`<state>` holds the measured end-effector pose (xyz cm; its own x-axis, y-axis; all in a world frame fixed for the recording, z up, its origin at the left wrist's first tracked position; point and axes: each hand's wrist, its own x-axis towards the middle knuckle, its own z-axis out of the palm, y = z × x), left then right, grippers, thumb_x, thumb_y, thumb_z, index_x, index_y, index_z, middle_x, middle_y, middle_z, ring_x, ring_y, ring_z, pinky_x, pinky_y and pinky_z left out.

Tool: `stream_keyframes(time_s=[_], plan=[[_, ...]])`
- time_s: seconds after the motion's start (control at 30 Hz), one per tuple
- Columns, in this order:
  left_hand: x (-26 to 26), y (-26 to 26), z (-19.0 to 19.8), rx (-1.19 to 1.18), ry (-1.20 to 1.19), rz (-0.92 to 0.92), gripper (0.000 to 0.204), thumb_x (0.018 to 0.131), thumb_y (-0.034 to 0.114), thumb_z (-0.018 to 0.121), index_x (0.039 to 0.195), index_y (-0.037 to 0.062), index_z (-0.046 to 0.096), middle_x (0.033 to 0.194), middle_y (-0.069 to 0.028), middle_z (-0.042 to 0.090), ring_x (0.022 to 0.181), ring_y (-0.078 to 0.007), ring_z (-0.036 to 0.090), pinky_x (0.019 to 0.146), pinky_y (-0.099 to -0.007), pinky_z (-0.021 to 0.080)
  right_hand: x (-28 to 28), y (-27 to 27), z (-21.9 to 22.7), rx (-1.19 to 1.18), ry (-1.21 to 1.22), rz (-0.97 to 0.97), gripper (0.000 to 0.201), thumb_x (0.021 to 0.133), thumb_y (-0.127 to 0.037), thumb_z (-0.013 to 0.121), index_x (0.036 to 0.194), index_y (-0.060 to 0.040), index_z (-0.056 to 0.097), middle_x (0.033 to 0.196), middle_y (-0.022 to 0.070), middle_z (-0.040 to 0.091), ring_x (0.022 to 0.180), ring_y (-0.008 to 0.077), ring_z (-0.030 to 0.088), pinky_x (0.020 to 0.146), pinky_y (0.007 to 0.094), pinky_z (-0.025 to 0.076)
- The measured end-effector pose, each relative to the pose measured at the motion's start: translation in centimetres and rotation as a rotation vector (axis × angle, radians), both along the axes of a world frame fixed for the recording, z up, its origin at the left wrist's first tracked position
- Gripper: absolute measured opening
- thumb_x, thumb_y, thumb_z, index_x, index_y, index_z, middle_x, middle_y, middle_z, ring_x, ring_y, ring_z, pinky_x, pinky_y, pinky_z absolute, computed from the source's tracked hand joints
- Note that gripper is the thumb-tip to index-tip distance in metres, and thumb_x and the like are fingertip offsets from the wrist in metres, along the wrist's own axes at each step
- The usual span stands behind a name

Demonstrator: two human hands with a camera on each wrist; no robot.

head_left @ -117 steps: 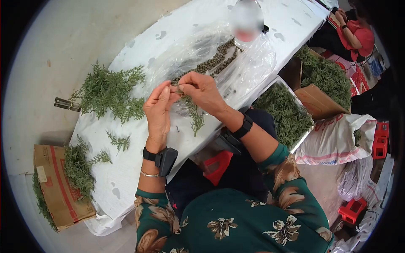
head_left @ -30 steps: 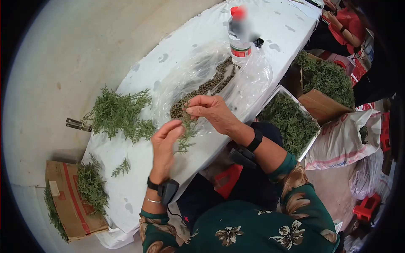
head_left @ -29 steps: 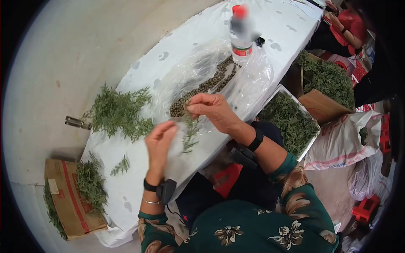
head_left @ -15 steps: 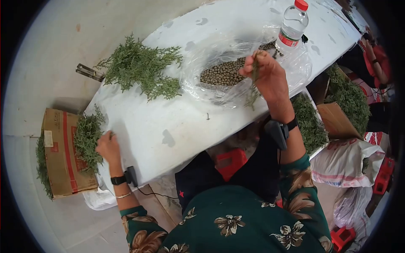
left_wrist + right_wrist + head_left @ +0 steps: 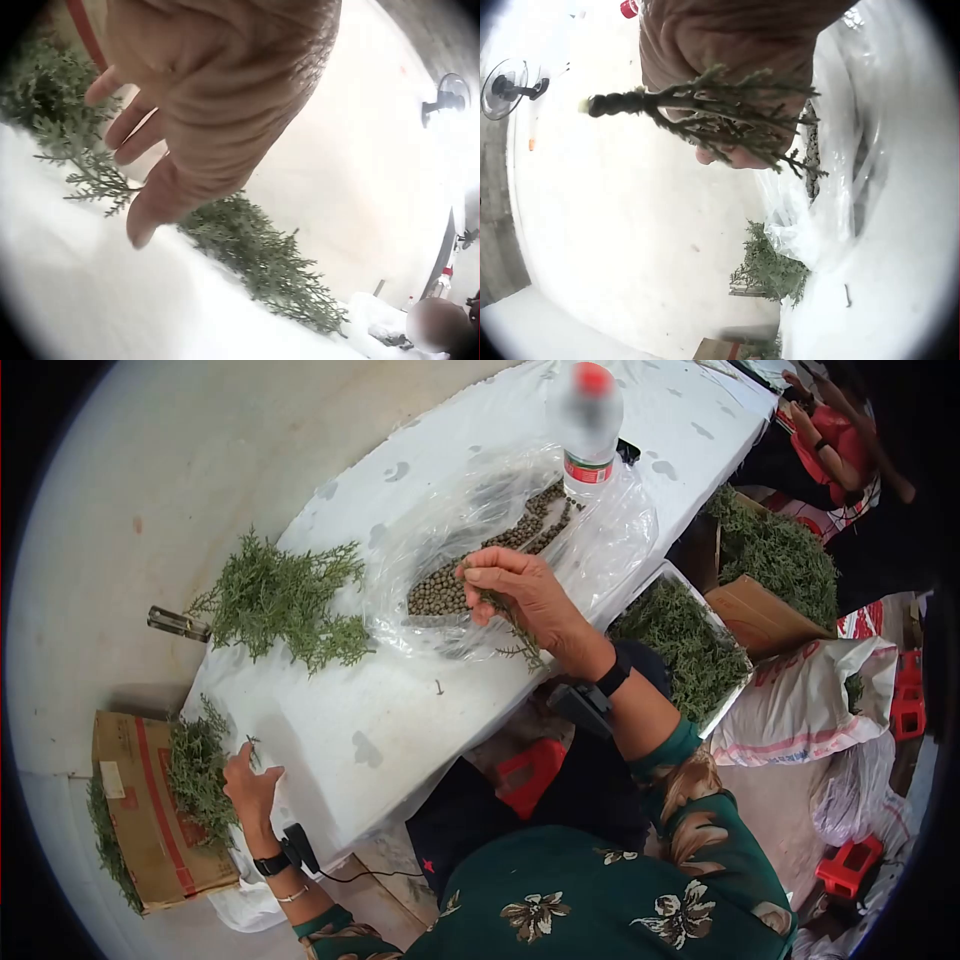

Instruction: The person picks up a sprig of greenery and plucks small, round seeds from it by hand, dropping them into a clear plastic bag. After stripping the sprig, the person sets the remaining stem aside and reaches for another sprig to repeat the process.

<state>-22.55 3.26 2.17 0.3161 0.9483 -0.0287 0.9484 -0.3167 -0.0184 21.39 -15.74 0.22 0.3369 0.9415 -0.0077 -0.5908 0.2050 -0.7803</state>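
My right hand (image 5: 530,595) pinches a green conifer sprig (image 5: 522,635) above the front of the plastic bag. The right wrist view shows the sprig's branches (image 5: 727,105) spreading from a dark, knobbly stem with a pale tip. At the left end of the table, my left hand (image 5: 252,790) has its thumb spread away from the fingers. A small sprig (image 5: 101,184) lies right by its thumb and fingers, and sprigs in a cardboard box (image 5: 165,800) are just beyond. Small brown round beads (image 5: 438,592) fill part of the clear plastic bag (image 5: 390,610).
A sprig pile (image 5: 285,600) lies at the table's far edge, beside a metal clamp (image 5: 178,622). A red-capped bottle (image 5: 588,435) stands behind the beads. To the right are a white bin (image 5: 680,645) of greenery and a woven sack (image 5: 800,705). Another person (image 5: 835,450) sits beyond.
My left hand has left the right hand and moved to the table's left end; the small loose sprig there is no longer where it lay. My right hand still holds its sprig.
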Motion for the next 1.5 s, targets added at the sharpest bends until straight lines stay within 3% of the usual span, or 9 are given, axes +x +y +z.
stream_keyframes(time_s=[0.1, 0.17, 0.3, 0.5, 0.7, 0.97, 1.07, 1.2, 1.5], plan=[[4.2, -2.7, 2.1, 0.498, -0.133, -0.2, 0.05, 0.067, 0.012, 0.074, 0.114, 0.0052, 0.058, 0.109, -0.0143, 0.058, 0.099, -0.0305, 0.055, 0.083, -0.0376, 0.044, 0.2, -0.3, -0.1, 0.028, -0.036, -0.018, 0.018, 0.087, -0.015, 0.06, 0.097, 0.0005, 0.06, 0.072, 0.0051, 0.06, 0.06, 0.0126, 0.055, 0.055, 0.0256, 0.044], [8.6, -3.9, 3.6, 0.38, -0.516, -0.367, 0.034, 0.072, 0.006, 0.07, 0.105, 0.0021, 0.062, 0.097, -0.0115, 0.062, 0.086, -0.0229, 0.059, 0.075, -0.0319, 0.046, -0.1, -0.5, -0.2, 0.027, -0.047, -0.006, 0.018, 0.088, -0.015, 0.06, 0.096, 0.0006, 0.06, 0.072, 0.005, 0.06, 0.06, 0.0124, 0.055, 0.055, 0.0256, 0.043], [17.8, -7.3, 3.3, -0.176, -0.89, -0.504, 0.019, 0.077, 0.004, 0.067, 0.096, -0.0004, 0.065, 0.081, -0.0046, 0.063, 0.069, -0.0107, 0.056, 0.066, -0.0223, 0.045, 0.4, -0.4, 0.1, 0.035, -0.054, -0.115, 0.015, 0.087, -0.014, 0.061, 0.095, -0.0001, 0.061, 0.073, 0.0051, 0.061, 0.061, 0.0119, 0.055, 0.054, 0.025, 0.043], [28.9, -7.3, -0.6, -0.176, -0.789, -0.734, 0.019, 0.076, 0.007, 0.068, 0.093, -0.0008, 0.066, 0.078, -0.0083, 0.061, 0.066, -0.0149, 0.057, 0.062, -0.0254, 0.045, 0.8, -0.6, -0.6, 0.03, -0.083, -0.093, 0.013, 0.087, -0.013, 0.061, 0.093, -0.0016, 0.061, 0.076, 0.005, 0.061, 0.065, 0.0116, 0.057, 0.055, 0.0248, 0.044], [30.3, -6.4, -3.8, 0.0, -0.616, -0.817, 0.021, 0.074, 0.008, 0.068, 0.092, -0.0012, 0.065, 0.074, -0.0114, 0.058, 0.062, -0.0194, 0.056, 0.059, -0.0283, 0.045, 0.8, -1.0, -1.0, -0.001, -0.038, -0.083, 0.013, 0.087, -0.013, 0.06, 0.093, -0.0016, 0.061, 0.079, 0.0049, 0.062, 0.067, 0.0117, 0.058, 0.055, 0.0253, 0.045], [29.7, -7.0, -4.1, -0.103, -0.88, -0.653, 0.012, 0.079, 0.007, 0.064, 0.088, -0.0004, 0.066, 0.075, -0.0076, 0.061, 0.061, -0.0149, 0.057, 0.056, -0.0278, 0.044, 0.1, 0.0, -0.7, 0.034, 0.022, -0.042, 0.015, 0.088, -0.013, 0.059, 0.094, -0.0004, 0.06, 0.078, 0.0054, 0.062, 0.065, 0.0112, 0.057, 0.057, 0.0247, 0.045], [29.2, -7.0, -3.3, -0.533, -1.32, -0.345, 0.013, 0.083, 0.008, 0.061, 0.09, -0.001, 0.066, 0.078, -0.0088, 0.064, 0.061, -0.0133, 0.056, 0.057, -0.0269, 0.045, -0.4, 0.7, -0.9, 0.09, -0.054, -0.052, 0.013, 0.087, -0.012, 0.058, 0.093, 0.0, 0.06, 0.076, 0.0054, 0.062, 0.065, 0.0097, 0.056, 0.056, 0.0235, 0.045], [28.9, -7.5, -1.9, -1.034, -1.676, -0.239, 0.016, 0.085, 0.008, 0.06, 0.093, -0.0045, 0.065, 0.081, -0.0102, 0.065, 0.063, -0.0114, 0.056, 0.055, -0.0255, 0.045, -1.2, 1.4, -1.3, 0.035, -0.232, -0.127, 0.012, 0.088, -0.011, 0.056, 0.092, -0.0003, 0.061, 0.075, 0.0033, 0.062, 0.065, 0.0071, 0.056, 0.054, 0.022, 0.044], [29.3, -8.2, -2.2, -1.08, -1.698, -0.239, 0.016, 0.084, 0.006, 0.06, 0.094, -0.0054, 0.064, 0.08, -0.0116, 0.065, 0.062, -0.0131, 0.057, 0.054, -0.0257, 0.045, -2.0, 1.3, -0.6, 0.0, -0.561, -0.235, 0.011, 0.087, -0.01, 0.058, 0.088, -0.0004, 0.061, 0.073, -0.0007, 0.063, 0.064, 0.0039, 0.055, 0.055, 0.0205, 0.044]])
